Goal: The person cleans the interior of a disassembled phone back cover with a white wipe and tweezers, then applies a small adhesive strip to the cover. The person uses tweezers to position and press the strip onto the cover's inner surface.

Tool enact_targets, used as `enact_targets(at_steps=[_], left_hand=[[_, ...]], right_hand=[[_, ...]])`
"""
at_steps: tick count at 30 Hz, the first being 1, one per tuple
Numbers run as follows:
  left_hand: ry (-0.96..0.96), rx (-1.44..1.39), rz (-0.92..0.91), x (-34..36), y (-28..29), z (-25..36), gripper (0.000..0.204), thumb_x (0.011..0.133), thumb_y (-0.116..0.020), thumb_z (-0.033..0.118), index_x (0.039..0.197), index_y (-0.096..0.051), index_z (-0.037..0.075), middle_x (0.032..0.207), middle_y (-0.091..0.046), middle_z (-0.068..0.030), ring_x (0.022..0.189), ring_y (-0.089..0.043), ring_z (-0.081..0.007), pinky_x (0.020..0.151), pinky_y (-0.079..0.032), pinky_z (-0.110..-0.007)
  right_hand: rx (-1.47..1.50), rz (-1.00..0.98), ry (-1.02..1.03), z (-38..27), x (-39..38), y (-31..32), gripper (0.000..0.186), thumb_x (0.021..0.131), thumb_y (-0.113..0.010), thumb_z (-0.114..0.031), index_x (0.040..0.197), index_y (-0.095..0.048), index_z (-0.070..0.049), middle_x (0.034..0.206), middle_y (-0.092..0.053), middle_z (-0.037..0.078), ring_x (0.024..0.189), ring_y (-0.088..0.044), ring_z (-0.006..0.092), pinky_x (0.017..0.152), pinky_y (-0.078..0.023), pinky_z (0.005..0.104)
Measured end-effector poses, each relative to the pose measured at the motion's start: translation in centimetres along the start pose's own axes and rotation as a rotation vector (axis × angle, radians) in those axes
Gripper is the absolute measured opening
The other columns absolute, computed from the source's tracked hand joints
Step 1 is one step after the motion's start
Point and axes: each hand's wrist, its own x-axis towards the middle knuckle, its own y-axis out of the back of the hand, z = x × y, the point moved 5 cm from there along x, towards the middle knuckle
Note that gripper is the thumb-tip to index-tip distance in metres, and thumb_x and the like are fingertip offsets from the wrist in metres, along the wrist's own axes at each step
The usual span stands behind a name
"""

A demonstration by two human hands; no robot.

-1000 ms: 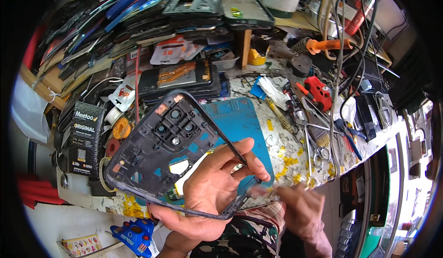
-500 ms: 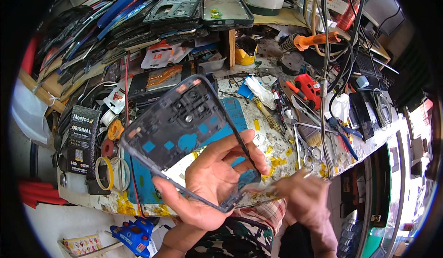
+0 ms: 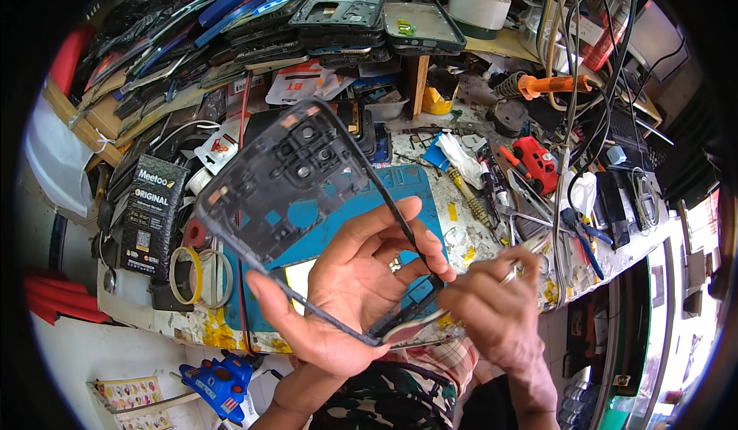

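Observation:
A black phone frame (image 3: 269,188) with camera holes in one corner is tilted up in my left hand (image 3: 342,299). My left fingers wrap through its opening, with the thumb on one long edge and fingertips on the other. Through the frame's gaps the blue work mat (image 3: 415,188) shows. In my right hand (image 3: 492,315) is a thin metal tool with a flat blade (image 3: 413,328), pinched between the fingers. Its blade lies against the frame's near short edge, and its other end sticks out past my knuckles. The exact kind of tool is unclear.
Stacked phone parts (image 3: 342,3) fill the back left. An orange-handled soldering iron (image 3: 553,86), a red toy-like car (image 3: 536,165), pliers (image 3: 582,238) and hanging cables (image 3: 565,122) crowd the right. A black box (image 3: 150,215) and tape rings (image 3: 184,276) stand left.
The tool's blade, blurred before, now rests visibly on the frame's near edge. My right hand has moved slightly left. The whole view has shifted, so the bench appears farther right.

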Motion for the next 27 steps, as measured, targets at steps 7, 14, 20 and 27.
enact_targets(at_steps=[7, 14, 20, 27], left_hand=[[-0.036, 0.005, 0.042, -0.6, 0.3, 0.2, 0.122, 0.076, -0.016, 0.097, 0.139, -0.048, -0.003, 0.105, -0.056, -0.0173, 0.093, -0.056, -0.0313, 0.085, -0.048, -0.052], [-0.124, -0.093, 0.001, -0.7, -0.1, 0.2, 0.137, 0.067, -0.013, 0.103, 0.137, -0.046, -0.011, 0.104, -0.059, -0.0234, 0.097, -0.059, -0.0310, 0.095, -0.047, -0.047], [-0.117, -0.139, 0.067, -1.3, 0.0, 0.5, 0.129, 0.072, -0.018, 0.099, 0.137, -0.045, -0.009, 0.106, -0.060, -0.0219, 0.098, -0.060, -0.0313, 0.095, -0.049, -0.049], [-0.161, -0.048, 0.106, -2.2, -0.2, 1.7, 0.122, 0.074, -0.020, 0.097, 0.137, -0.046, -0.004, 0.103, -0.059, -0.0210, 0.096, -0.062, -0.0337, 0.087, -0.052, -0.052]], right_hand=[[-0.017, 0.052, -0.074, 0.0, -1.0, -0.5, 0.016, 0.075, -0.074, -0.021, 0.089, -0.067, -0.024, 0.091, -0.066, -0.007, 0.088, -0.062, 0.0110, 0.093, -0.038, 0.0411], [-0.038, 0.094, -0.172, 0.8, -1.2, -0.1, 0.018, 0.074, -0.073, -0.016, 0.089, -0.067, -0.023, 0.088, -0.065, -0.005, 0.087, -0.063, 0.0122, 0.093, -0.037, 0.0406], [-0.022, 0.074, -0.121, -0.4, -1.3, 0.0, 0.014, 0.075, -0.073, -0.019, 0.087, -0.067, -0.023, 0.087, -0.064, -0.006, 0.087, -0.062, 0.0119, 0.093, -0.037, 0.0418], [-0.053, 0.220, -0.228, 1.5, -0.5, 1.1, 0.013, 0.077, -0.069, -0.007, 0.085, -0.064, -0.016, 0.085, -0.064, -0.001, 0.086, -0.064, 0.0192, 0.090, -0.040, 0.0413]])
